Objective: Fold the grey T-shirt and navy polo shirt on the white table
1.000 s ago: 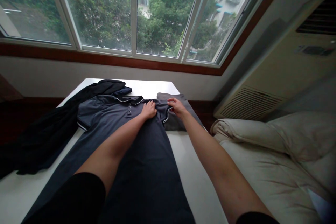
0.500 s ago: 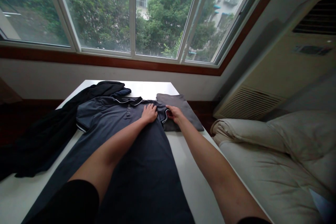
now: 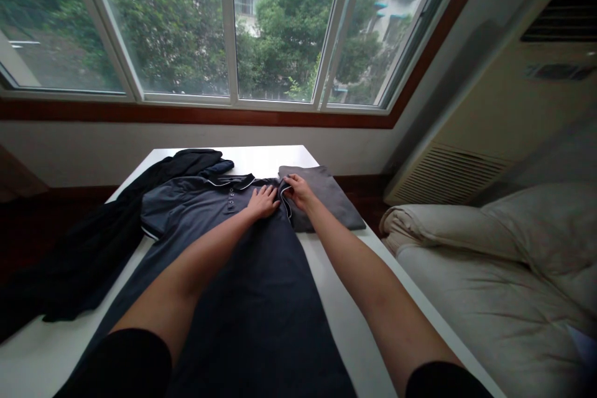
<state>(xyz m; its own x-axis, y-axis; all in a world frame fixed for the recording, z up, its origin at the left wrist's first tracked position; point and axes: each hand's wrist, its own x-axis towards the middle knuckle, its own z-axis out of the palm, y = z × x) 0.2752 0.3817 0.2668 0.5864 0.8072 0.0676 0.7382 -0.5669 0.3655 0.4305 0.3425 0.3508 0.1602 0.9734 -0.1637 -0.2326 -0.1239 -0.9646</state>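
A dark blue-grey polo shirt (image 3: 270, 280) lies spread front up on a white table (image 3: 321, 255), its black collar toward the window. My left hand (image 3: 263, 201) rests flat with fingers spread on the shirt near the right-side shoulder. Pinched in my right hand (image 3: 296, 191) is the white-trimmed cuff of the right-side sleeve, lifted and bent toward the shirt's body. Just beyond and beside that hand lies a folded grey cloth (image 3: 331, 199). The other sleeve lies flat on the left.
Dark garments (image 3: 102, 236) are heaped along the table's left side and hang over its edge. A beige padded sofa (image 3: 494, 280) stands close on the right, with an air conditioner (image 3: 471, 137) behind it. Windows (image 3: 186, 31) are beyond the table.
My right hand has moved a little left and up, carrying the sleeve cuff toward the shoulder and off part of the grey cloth. My left hand stays on the shirt.
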